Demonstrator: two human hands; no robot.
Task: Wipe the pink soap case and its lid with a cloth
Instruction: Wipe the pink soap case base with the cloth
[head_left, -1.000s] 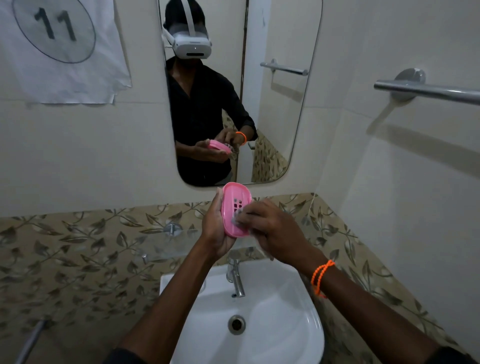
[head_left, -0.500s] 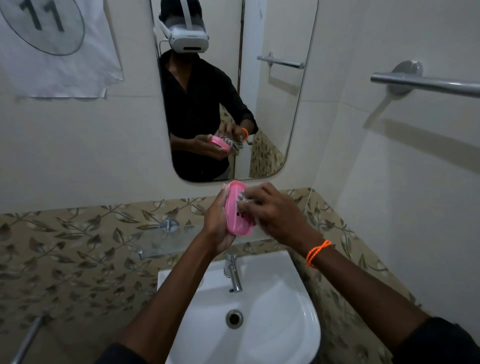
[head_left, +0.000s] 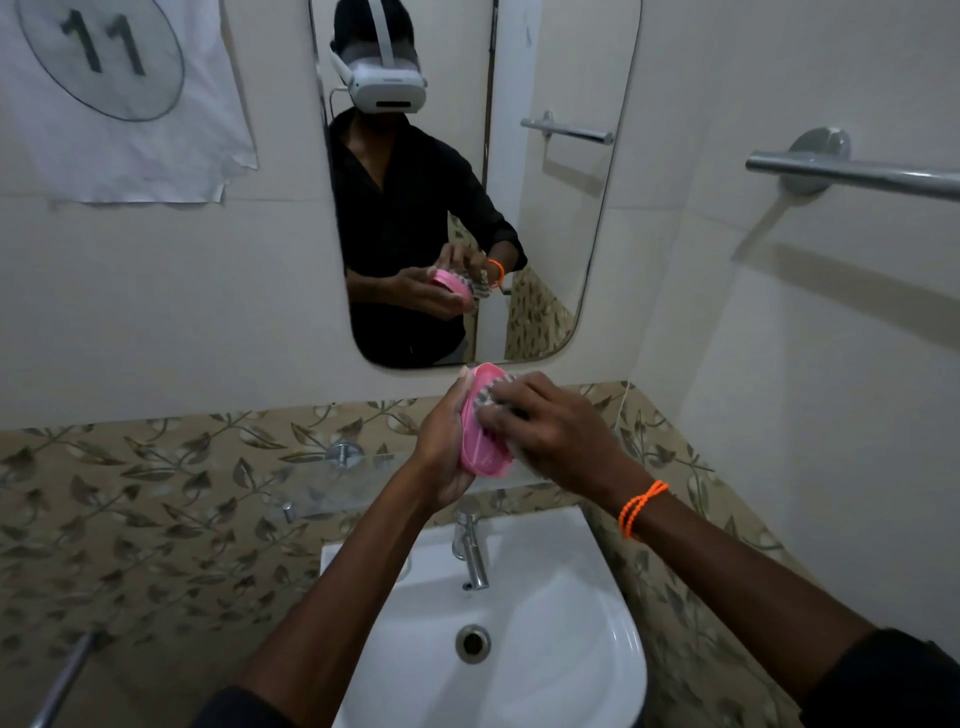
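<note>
My left hand (head_left: 441, 447) grips a pink soap case part (head_left: 483, 447) from behind and holds it upright above the sink. My right hand (head_left: 550, 431) presses a striped grey-and-white cloth (head_left: 487, 395) against the pink part's upper face, fingers curled round the cloth. Most of the cloth is hidden under my right hand. Whether the pink part is the case or its lid cannot be told. The mirror (head_left: 561, 218) shows the same hands, pink part and cloth.
A white sink (head_left: 545, 623) with a chrome tap (head_left: 471, 551) lies below my hands. A glass shelf (head_left: 337, 483) juts from the leaf-patterned tiles at left. A chrome towel bar (head_left: 857, 174) runs along the right wall. A paper sheet marked 11 (head_left: 109, 93) hangs top left.
My right hand with the cloth has slid up from the lower part of the pink piece to its upper end. My left hand has kept its grip.
</note>
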